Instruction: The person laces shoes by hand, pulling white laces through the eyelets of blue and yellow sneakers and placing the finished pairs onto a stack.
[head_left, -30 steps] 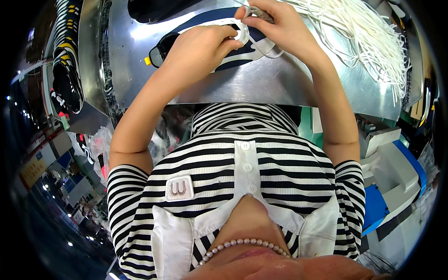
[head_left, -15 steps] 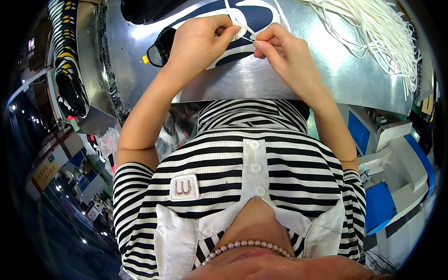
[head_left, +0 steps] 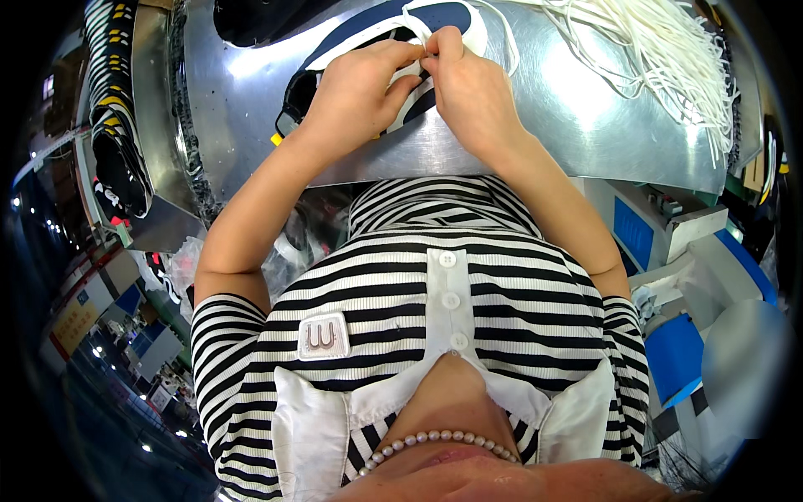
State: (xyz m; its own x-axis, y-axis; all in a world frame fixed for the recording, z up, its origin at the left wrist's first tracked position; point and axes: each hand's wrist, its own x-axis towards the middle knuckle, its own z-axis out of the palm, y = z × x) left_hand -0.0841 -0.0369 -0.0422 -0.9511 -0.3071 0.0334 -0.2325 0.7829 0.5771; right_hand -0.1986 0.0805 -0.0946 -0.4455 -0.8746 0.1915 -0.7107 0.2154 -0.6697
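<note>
A navy, white and black shoe (head_left: 360, 35) with a yellow heel tab lies on the metal table, its toe toward the right. A white shoelace (head_left: 409, 23) loops over its front and trails off to the right. My left hand (head_left: 355, 100) is closed at the lace opening, its thumb and forefinger on the shoe's edge. Against those fingertips, my right hand (head_left: 474, 100) pinches the lace. The exact pinch point is mostly covered by the fingers of both hands.
A heap of loose white laces (head_left: 669, 75) covers the table's right side. A black item (head_left: 259, 18) lies at the far left of the metal tabletop (head_left: 242, 109). Nested shoes (head_left: 117, 134) form a long row on the left. A grey and blue machine (head_left: 661, 226) stands below the table's right edge.
My right hand has moved left, in against my left fingertips, and the lace stretch between the hands has shortened. My left hand has shifted slightly down, and the shoe has turned a little.
</note>
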